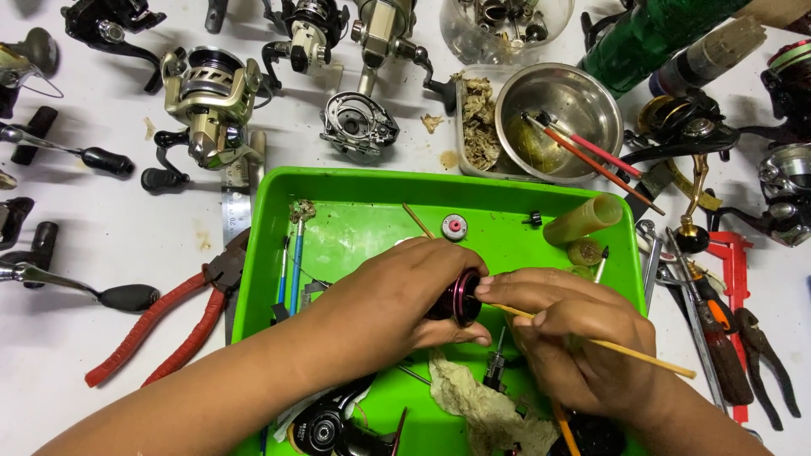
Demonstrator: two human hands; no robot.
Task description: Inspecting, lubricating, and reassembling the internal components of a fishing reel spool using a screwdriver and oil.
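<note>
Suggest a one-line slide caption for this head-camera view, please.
Over a green tray, the left hand grips a dark spool while the right hand holds a thin wooden stick.

Around the one green tray (355, 190): two hands over it, the left hand (397, 295) and the right hand (574, 325). One steel bowl (562, 97) sits beyond its far edge, holding two red-handled brushes (591, 152). One pair of red-handled pliers (169, 325) lies to its left. One metal ruler (236, 198) lies at its far left corner.
</note>
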